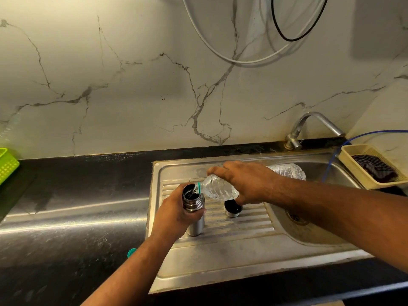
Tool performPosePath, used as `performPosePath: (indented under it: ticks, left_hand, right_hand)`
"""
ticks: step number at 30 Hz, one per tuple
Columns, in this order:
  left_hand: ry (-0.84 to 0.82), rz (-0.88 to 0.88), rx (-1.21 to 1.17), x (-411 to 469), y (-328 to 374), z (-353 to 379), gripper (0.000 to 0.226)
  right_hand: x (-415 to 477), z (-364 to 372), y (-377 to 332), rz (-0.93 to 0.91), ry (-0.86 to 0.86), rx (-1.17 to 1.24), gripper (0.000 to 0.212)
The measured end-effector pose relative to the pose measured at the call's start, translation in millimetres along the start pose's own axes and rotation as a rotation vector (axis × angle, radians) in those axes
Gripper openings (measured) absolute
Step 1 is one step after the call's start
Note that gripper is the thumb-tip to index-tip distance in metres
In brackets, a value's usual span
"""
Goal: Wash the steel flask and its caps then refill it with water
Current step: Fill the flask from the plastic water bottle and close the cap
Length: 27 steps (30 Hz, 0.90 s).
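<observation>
Two hands work over the sink's ribbed drainboard (238, 226). Left hand (174, 214) wraps the steel flask (193, 200) just below its threaded neck, fingers curled round it. Flask stands upright on the drainboard, mouth uncovered. Right hand (247, 182) grasps a clear plastic bottle (217, 191) from above. Bottle is tipped down to the left, its teal-ringed mouth at the flask rim, water showing at the mouth. Bottle's base sticks out behind the right wrist, toward the basin (309, 230). One steel cap (231, 214) sits mouth-up on the drainboard just right of the flask, partly under the right hand, dark inside. Small teal cap (131, 252) lies on the black counter (66, 250) left of the sink, partly hidden by the left forearm. Tap (309, 127) stands at the back rim. Beige basket (351, 160) holding a dark cloth (375, 168) sits at the sink's far right corner, with a blue hose (329, 166) beside it. Green basket (7, 164) sits at the far left edge.
</observation>
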<state>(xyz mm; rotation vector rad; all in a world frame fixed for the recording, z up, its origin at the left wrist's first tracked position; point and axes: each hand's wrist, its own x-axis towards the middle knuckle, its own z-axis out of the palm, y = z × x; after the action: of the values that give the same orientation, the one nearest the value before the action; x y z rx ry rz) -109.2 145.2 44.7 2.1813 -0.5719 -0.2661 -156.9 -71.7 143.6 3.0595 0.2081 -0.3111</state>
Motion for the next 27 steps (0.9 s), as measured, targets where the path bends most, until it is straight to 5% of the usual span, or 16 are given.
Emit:
performPosePath:
  ticks: [27]
  left_hand:
    - [0.003,0.003,-0.007,2.0,-4.4,1.0,0.073]
  right_hand:
    - [1.0,-2.9,-1.8,0.017,-0.025,0.019,0.106]
